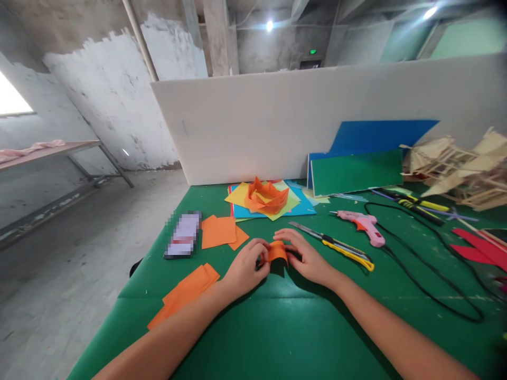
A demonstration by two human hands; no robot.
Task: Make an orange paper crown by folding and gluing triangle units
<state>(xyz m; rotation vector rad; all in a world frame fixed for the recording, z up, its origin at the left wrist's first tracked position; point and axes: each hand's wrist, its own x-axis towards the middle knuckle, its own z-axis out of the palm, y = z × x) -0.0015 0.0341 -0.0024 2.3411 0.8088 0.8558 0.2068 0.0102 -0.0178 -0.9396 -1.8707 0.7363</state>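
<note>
Between my two hands a small piece of orange paper (277, 251) is bent into a curve just above the green table. My left hand (250, 266) pinches its left edge, fingers curled. On the opposite edge, my right hand (304, 254) grips the paper with thumb and fingers. Loose orange paper squares (219, 232) lie beyond my left hand, and another stack of orange sheets (186, 290) rests beside my left forearm. Farther back, a folded orange paper ring with pointed tips (266, 198) sits on several coloured sheets (237, 193).
Right of my hands lie a yellow utility knife (348, 252) and a pink glue gun (366, 226) with a black cord. A phone (184, 235), blurred out, is at the left edge. Green board (356, 173) and wooden stick models (463, 163) stand at the back right.
</note>
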